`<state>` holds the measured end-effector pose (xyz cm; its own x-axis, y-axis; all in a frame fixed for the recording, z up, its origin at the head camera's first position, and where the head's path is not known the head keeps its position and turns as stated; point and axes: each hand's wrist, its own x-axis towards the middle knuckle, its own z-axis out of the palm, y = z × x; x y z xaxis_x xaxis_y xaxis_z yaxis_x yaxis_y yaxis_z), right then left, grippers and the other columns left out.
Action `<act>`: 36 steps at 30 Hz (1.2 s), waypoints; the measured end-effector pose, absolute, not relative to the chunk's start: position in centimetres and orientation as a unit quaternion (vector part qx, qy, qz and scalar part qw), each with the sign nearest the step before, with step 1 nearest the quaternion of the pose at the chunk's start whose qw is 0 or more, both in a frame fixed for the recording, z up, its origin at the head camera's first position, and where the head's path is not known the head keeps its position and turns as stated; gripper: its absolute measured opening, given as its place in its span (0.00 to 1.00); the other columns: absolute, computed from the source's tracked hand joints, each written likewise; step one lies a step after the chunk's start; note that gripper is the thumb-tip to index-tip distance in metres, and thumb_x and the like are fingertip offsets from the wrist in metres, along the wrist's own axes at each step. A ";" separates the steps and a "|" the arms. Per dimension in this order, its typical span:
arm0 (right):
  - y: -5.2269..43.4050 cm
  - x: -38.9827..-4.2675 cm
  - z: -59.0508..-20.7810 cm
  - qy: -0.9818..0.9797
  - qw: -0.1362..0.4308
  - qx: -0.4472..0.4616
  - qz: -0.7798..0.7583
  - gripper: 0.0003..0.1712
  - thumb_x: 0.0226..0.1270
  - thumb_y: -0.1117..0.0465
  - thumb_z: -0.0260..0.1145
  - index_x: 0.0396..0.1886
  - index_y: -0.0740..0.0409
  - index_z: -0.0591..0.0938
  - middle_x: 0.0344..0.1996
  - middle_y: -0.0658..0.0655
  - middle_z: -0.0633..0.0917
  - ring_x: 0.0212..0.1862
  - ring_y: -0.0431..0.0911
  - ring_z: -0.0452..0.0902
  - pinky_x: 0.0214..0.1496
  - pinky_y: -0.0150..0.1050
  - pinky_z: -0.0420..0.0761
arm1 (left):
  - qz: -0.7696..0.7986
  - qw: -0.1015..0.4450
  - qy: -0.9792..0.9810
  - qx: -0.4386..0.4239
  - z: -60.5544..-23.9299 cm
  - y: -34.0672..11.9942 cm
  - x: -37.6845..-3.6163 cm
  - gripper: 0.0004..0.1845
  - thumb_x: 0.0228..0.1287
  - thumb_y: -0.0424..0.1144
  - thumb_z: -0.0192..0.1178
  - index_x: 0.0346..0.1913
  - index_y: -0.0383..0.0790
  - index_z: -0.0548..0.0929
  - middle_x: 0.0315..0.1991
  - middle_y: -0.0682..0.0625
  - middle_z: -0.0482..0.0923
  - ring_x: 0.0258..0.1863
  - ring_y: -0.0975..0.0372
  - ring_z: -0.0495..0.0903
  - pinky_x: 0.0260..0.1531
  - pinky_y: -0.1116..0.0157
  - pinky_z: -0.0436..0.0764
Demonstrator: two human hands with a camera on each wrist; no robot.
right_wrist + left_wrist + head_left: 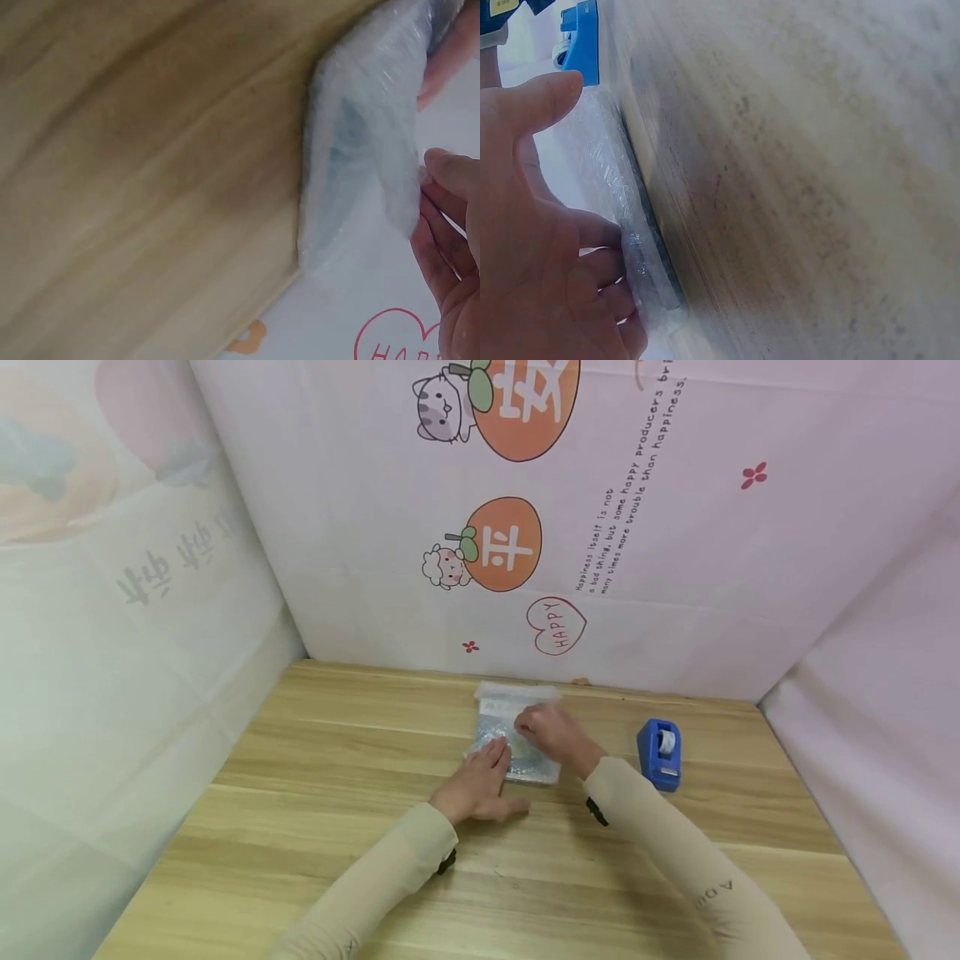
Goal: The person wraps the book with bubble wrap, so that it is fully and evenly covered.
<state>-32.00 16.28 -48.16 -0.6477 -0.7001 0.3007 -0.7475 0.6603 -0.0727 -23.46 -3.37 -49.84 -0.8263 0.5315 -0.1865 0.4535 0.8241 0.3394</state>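
Note:
A small flat package wrapped in clear bubble wrap (517, 710) lies on the wooden table (315, 793) near the back wall. My left hand (489, 762) rests with straight fingers on the package's near left part, pressing it down. In the left wrist view the left hand (547, 255) lies along the wrapped edge (630, 225). My right hand (531, 727) sits on the package's right side with fingers curled. In the right wrist view its fingertips (433, 169) pinch a loose flap of the bubble wrap (367, 142).
A blue tape dispenser (660, 753) stands on the table just right of my right wrist; it also shows as the blue dispenser (581, 41). Printed sheets (525, 543) wall the table at the back and both sides.

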 end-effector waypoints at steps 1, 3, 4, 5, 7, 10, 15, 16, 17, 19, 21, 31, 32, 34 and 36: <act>16.3 -32.0 -48.3 -0.903 0.126 0.400 0.096 0.08 0.70 0.71 0.70 0.30 0.59 0.89 0.29 0.53 0.90 0.30 0.41 0.80 0.36 0.38 0.86 | 0.141 0.137 0.945 0.260 -49.9 -3.3 -23.5 0.55 0.73 0.71 0.52 0.85 0.33 0.52 0.88 0.41 0.42 0.88 0.51 0.44 0.86 0.50 0.54; 16.3 -31.8 -48.6 -0.903 0.130 0.397 0.095 0.08 0.70 0.71 0.70 0.30 0.58 0.89 0.30 0.53 0.90 0.30 0.41 0.80 0.36 0.38 0.86 | 0.140 0.137 0.946 0.260 -49.9 -3.3 -23.5 0.55 0.73 0.71 0.52 0.85 0.32 0.52 0.88 0.41 0.42 0.88 0.51 0.44 0.87 0.51 0.54; 16.3 -31.8 -48.7 -0.903 0.131 0.397 0.096 0.08 0.69 0.71 0.70 0.30 0.59 0.89 0.30 0.53 0.90 0.30 0.41 0.80 0.36 0.38 0.86 | 0.140 0.136 0.946 0.259 -50.0 -3.3 -23.5 0.55 0.73 0.71 0.52 0.85 0.32 0.52 0.88 0.41 0.42 0.88 0.51 0.45 0.86 0.50 0.54; 16.3 -31.7 -48.8 -0.903 0.131 0.397 0.096 0.08 0.69 0.71 0.70 0.30 0.59 0.89 0.30 0.53 0.90 0.31 0.41 0.81 0.36 0.38 0.86 | 0.140 0.137 0.946 0.259 -50.0 -3.3 -23.5 0.55 0.73 0.71 0.52 0.84 0.32 0.52 0.88 0.41 0.42 0.88 0.50 0.45 0.87 0.51 0.54; 16.2 -31.6 -49.0 -0.904 0.131 0.397 0.095 0.08 0.69 0.72 0.70 0.29 0.59 0.89 0.30 0.54 0.90 0.32 0.42 0.82 0.36 0.38 0.87 | 0.142 0.136 0.946 0.258 -50.0 -3.2 -23.5 0.55 0.73 0.70 0.53 0.84 0.32 0.52 0.88 0.40 0.43 0.88 0.50 0.45 0.86 0.50 0.54; 16.2 -31.5 -49.1 -0.905 0.129 0.394 0.090 0.08 0.69 0.72 0.69 0.30 0.60 0.89 0.30 0.54 0.90 0.32 0.43 0.83 0.37 0.38 0.86 | 0.144 0.136 0.946 0.258 -49.9 -3.2 -23.4 0.54 0.73 0.70 0.53 0.84 0.32 0.52 0.88 0.40 0.43 0.88 0.50 0.45 0.86 0.50 0.54; 16.2 -31.3 -49.4 -0.910 0.128 0.389 0.072 0.07 0.70 0.70 0.69 0.32 0.60 0.90 0.33 0.55 0.91 0.35 0.46 0.86 0.40 0.41 0.88 | 0.147 0.139 0.945 0.257 -49.9 -3.2 -23.4 0.54 0.73 0.70 0.53 0.85 0.32 0.52 0.88 0.41 0.42 0.88 0.51 0.44 0.87 0.50 0.54; 16.2 -31.2 -49.5 -0.911 0.127 0.387 0.069 0.07 0.71 0.70 0.69 0.33 0.60 0.90 0.34 0.55 0.92 0.37 0.47 0.86 0.41 0.41 0.89 | 0.147 0.140 0.945 0.257 -49.9 -3.2 -23.4 0.54 0.74 0.70 0.53 0.85 0.32 0.52 0.88 0.41 0.42 0.88 0.51 0.44 0.86 0.50 0.54; 16.2 -31.2 -49.5 -0.910 0.128 0.388 0.068 0.07 0.71 0.70 0.69 0.33 0.60 0.91 0.35 0.56 0.92 0.38 0.47 0.87 0.42 0.42 0.89 | 0.148 0.140 0.945 0.257 -49.9 -3.2 -23.4 0.54 0.74 0.70 0.53 0.85 0.33 0.51 0.88 0.41 0.41 0.88 0.51 0.44 0.86 0.50 0.54; 16.2 -31.2 -49.6 -0.910 0.129 0.388 0.067 0.07 0.71 0.70 0.69 0.34 0.60 0.91 0.36 0.56 0.92 0.39 0.49 0.88 0.44 0.43 0.90 | 0.149 0.141 0.944 0.257 -49.9 -3.2 -23.4 0.54 0.74 0.70 0.53 0.85 0.32 0.51 0.88 0.41 0.41 0.88 0.51 0.44 0.86 0.49 0.54; 16.1 -31.1 -49.7 -0.909 0.132 0.389 0.064 0.07 0.71 0.70 0.69 0.34 0.59 0.91 0.36 0.56 0.92 0.40 0.49 0.88 0.45 0.43 0.90 | 0.149 0.139 0.944 0.258 -49.9 -3.2 -23.4 0.54 0.74 0.70 0.53 0.85 0.32 0.51 0.88 0.41 0.41 0.88 0.50 0.44 0.86 0.49 0.54; 16.3 -30.8 -49.9 -0.900 0.159 0.403 0.041 0.08 0.66 0.72 0.71 0.29 0.57 0.90 0.29 0.53 0.89 0.33 0.46 0.85 0.37 0.39 0.87 | 0.147 0.137 0.944 0.261 -49.9 -3.0 -23.4 0.54 0.73 0.70 0.53 0.85 0.32 0.52 0.88 0.40 0.42 0.88 0.50 0.45 0.86 0.49 0.56; 16.2 -30.7 -49.9 -0.900 0.160 0.404 0.038 0.08 0.65 0.73 0.71 0.29 0.57 0.90 0.29 0.53 0.89 0.33 0.45 0.84 0.37 0.39 0.87 | 0.149 0.138 0.944 0.261 -49.9 -3.0 -23.4 0.54 0.73 0.70 0.53 0.85 0.32 0.52 0.88 0.40 0.42 0.88 0.50 0.45 0.86 0.49 0.55; 16.2 -30.7 -49.9 -0.898 0.162 0.407 0.030 0.09 0.64 0.74 0.71 0.30 0.58 0.90 0.29 0.53 0.89 0.33 0.45 0.84 0.37 0.38 0.87 | 0.152 0.141 0.943 0.262 -49.8 -3.1 -23.5 0.55 0.73 0.70 0.53 0.84 0.32 0.51 0.88 0.40 0.42 0.88 0.49 0.44 0.86 0.48 0.55; 16.1 -30.6 -49.9 -0.898 0.161 0.410 0.023 0.09 0.63 0.74 0.70 0.31 0.58 0.90 0.30 0.53 0.90 0.34 0.46 0.84 0.38 0.39 0.87 | 0.155 0.147 0.941 0.263 -49.6 -3.3 -23.7 0.55 0.73 0.70 0.53 0.84 0.31 0.51 0.88 0.39 0.41 0.88 0.48 0.44 0.86 0.48 0.55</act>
